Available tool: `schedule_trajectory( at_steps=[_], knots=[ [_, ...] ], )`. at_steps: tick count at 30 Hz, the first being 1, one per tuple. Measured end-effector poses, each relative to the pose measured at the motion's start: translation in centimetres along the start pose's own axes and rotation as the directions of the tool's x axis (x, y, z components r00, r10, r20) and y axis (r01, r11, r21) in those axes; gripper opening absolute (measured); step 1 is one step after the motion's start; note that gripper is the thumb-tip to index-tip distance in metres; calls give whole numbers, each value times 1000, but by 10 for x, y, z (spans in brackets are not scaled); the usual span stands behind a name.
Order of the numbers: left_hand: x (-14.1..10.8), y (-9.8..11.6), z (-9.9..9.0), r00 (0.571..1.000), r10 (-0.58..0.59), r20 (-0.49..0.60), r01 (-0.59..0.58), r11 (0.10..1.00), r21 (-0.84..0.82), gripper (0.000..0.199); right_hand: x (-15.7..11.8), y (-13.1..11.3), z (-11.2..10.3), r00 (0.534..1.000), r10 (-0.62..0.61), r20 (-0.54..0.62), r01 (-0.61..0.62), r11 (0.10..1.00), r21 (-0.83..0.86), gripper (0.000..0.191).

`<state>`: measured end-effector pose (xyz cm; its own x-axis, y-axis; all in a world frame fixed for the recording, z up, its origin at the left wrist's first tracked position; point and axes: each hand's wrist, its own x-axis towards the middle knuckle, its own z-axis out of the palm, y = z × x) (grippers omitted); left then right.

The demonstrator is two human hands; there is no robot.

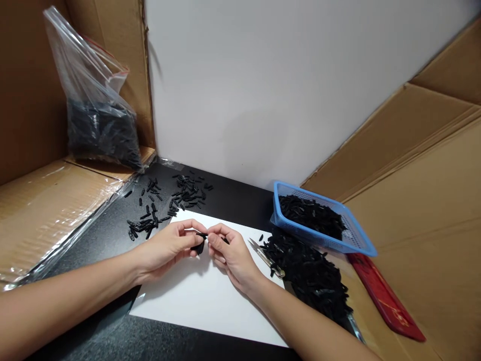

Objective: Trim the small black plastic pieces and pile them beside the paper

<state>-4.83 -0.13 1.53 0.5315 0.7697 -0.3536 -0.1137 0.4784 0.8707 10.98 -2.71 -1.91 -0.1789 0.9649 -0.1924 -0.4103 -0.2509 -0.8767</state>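
Over a white sheet point(210, 311) my two hands meet, fingertips almost touching. My left hand point(173, 245) is closed on several small black elongated pieces point(199, 245), pinched between thumb and fingers. My right hand point(233, 253) is closed too, thumb against the forefinger, with a dark bit showing beside the thumb. The exact kind of these pieces cannot be made out. Just right of my right hand lies a pair of thread snips point(265, 255), partly against a large heap of black pieces point(308, 276).
A blue plastic basket point(323, 235) holds more black pieces, at the heap's back edge. Loose pieces point(188, 190) lie scattered at the back left. A clear zip bag point(101, 125) of black contents leans on cardboard. To the right lies a red flat-handled object point(391, 301).
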Motion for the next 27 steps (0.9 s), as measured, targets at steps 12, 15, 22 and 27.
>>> schedule_trajectory(
  at_steps=[12, 15, 22, 27],
  knots=[
    [-4, 0, 5, 998, -55, -43, 47, 982, -181, 14, -1, 1, 2, 992, -92, -91, 81, 990, -113, 26],
    [-2, 0, 4, 995, -80, -55, 64, 968, -242, 10, -1, 2, 0, 990, -107, -97, 93, 985, -143, 23],
    [0, 2, -2, 994, -26, -108, 13, 993, -121, 7, 3, 2, -13, 976, -189, -105, 163, 964, -212, 18],
    [2, 4, -5, 986, 30, -164, -34, 999, -24, 15, 1, -1, -16, 960, -253, -118, 206, 928, -312, 14]
  ],
)
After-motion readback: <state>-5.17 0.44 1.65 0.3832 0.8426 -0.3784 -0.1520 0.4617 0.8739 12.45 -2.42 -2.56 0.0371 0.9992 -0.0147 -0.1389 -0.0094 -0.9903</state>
